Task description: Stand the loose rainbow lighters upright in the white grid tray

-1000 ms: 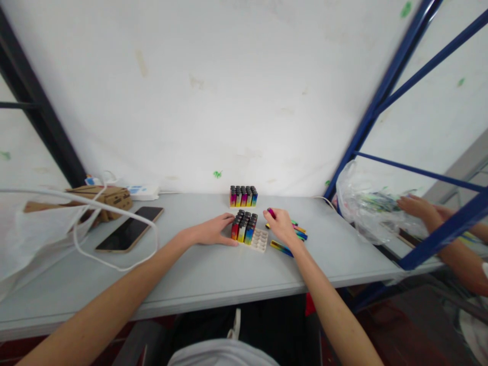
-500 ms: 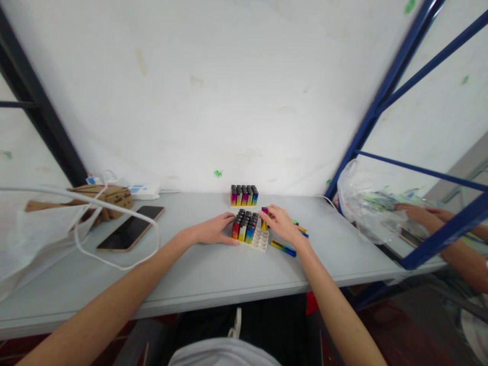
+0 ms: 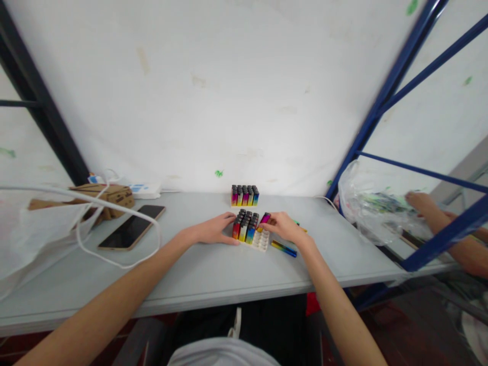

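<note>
A white tray (image 3: 261, 243) carries upright lighters (image 3: 245, 227) with black tops and coloured bodies; the bare sockets at its right end show. My left hand (image 3: 215, 229) grips the tray's left end, thumb by the front corner and fingers towards the back. In my right hand (image 3: 282, 225), closed in a pinch, is a magenta and yellow lighter (image 3: 264, 220), tilted above the sockets. Its lower end is partly hidden by my fingers. To the right of the tray lies a blue and yellow lighter (image 3: 284, 248). More lighters (image 3: 300, 226) lie partly hidden behind my right hand.
A second tray of lighters (image 3: 244, 196) stands near the wall. On the left are a phone (image 3: 131, 227), a looping white cable (image 3: 114, 205) and a cardboard piece (image 3: 114, 195). Beyond the blue frame (image 3: 375, 117), another person's hands (image 3: 421, 203) are near a clear plastic bag (image 3: 366, 203).
The lighter in my right hand has gone from upright to tilted, its top leaning right. My right hand has lowered slightly. My left hand stays at the tray. The other person's hand has moved.
</note>
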Demonstrator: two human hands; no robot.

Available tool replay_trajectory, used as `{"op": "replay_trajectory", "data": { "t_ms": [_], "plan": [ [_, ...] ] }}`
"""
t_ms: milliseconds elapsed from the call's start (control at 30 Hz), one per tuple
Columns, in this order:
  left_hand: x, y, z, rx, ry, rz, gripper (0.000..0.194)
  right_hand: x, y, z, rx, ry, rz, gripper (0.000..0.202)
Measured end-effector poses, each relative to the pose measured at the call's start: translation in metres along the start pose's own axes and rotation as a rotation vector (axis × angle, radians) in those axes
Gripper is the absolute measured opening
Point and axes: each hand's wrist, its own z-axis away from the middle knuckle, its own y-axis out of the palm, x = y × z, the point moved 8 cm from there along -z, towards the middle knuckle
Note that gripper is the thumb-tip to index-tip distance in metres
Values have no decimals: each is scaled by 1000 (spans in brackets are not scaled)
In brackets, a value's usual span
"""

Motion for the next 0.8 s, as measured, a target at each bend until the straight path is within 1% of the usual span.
{"op": "replay_trajectory", "data": {
  "t_ms": [100,200,333,400,500,567,633,733,800],
  "plan": [
    [0,0,1,9,-9,4,91,4,-1,-1,-16,-12,78,27],
    [1,0,1,2,-12,-2,91,8,2,-3,11,-22,99,21],
    [2,1,2,-1,-9,-8,91,8,6,-5,32,15,138,25],
    [2,1,2,3,-12,-10,91,8,6,-5,50,30,107,26],
    [2,1,2,10,-20,-4,91,5,3,-1,110,41,15,18],
    [2,1,1,14,-32,1,90,-1,-10,5,110,62,-39,17],
    [3,1,1,20,-52,-3,91,-11,-34,13,45,101,-54,20],
    [3,1,0,37,-74,-23,95,-30,-72,29,-23,197,25,18],
    [3,2,-1,44,-71,-33,96,-42,-90,40,-5,266,85,16]
  ]
}}
